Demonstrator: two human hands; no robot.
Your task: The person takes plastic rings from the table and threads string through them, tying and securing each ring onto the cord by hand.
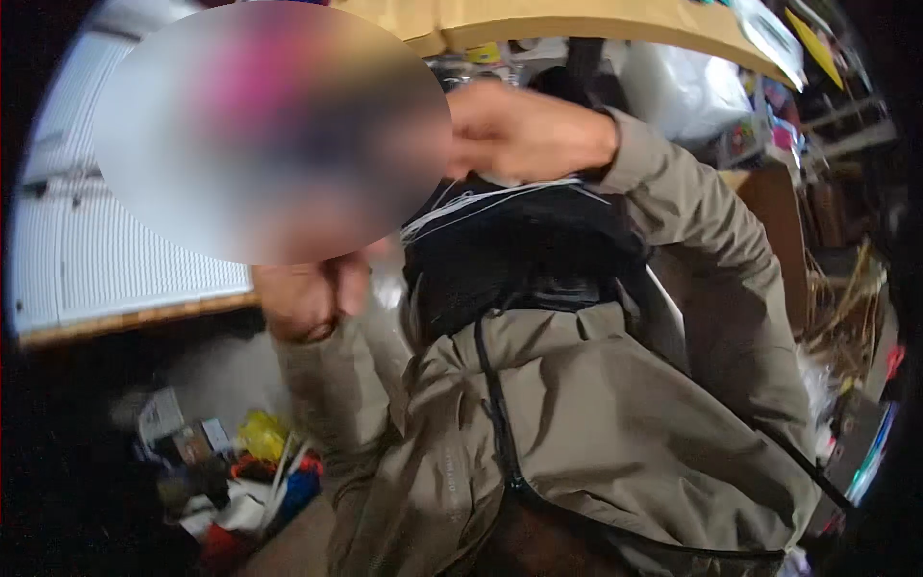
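Note:
My left hand (312, 296) is at the left, its visible fingers curled; its upper part disappears into a large blurred patch. My right hand (534, 130), higher and further right, looks closed and is smeared by motion, with its fingertips at the patch's edge. What either hand holds is hidden. Thin white strings (481, 204) run just below my right hand, across black material (529, 245). The sleeves and front of a tan jacket (596, 385) with a dark zip fill the middle.
A white ridged surface (144, 221) with a wooden edge lies at the left. Mixed items, including a yellow bundle (261, 435), are piled lower left. A wooden board (596, 21) crosses the top. Clear plastic (683, 91) and a cardboard box (777, 216) stand at the right.

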